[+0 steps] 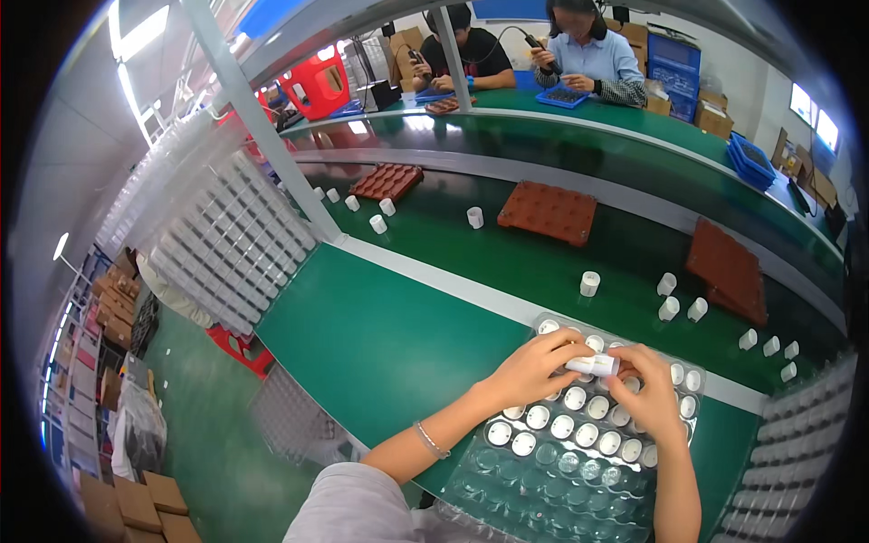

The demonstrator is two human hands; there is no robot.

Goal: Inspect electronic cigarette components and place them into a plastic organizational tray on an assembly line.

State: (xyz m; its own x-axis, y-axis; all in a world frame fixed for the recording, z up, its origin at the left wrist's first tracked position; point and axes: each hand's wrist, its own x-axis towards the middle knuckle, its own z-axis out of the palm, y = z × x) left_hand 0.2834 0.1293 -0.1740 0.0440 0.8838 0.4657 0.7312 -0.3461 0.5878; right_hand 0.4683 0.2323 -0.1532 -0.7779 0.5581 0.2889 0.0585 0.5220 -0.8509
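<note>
A small white cylindrical part lies sideways between my two hands, above a clear plastic tray. My left hand is closed on its left end, with the thumb and fingers pinching it. At the other end, the fingers of my right hand grip the part too. Whether it is one piece or two end to end, I cannot tell. Below, the clear tray has round pockets. Several white round parts stand in its far and middle rows, and its near rows show bare pockets. My hands hide some of the parts.
Beyond a pale ledge, a green belt carries loose white cylinders and reddish-brown molded trays. Clear trays are stacked at the left and right. A metal post rises at the left. Two people work across the line.
</note>
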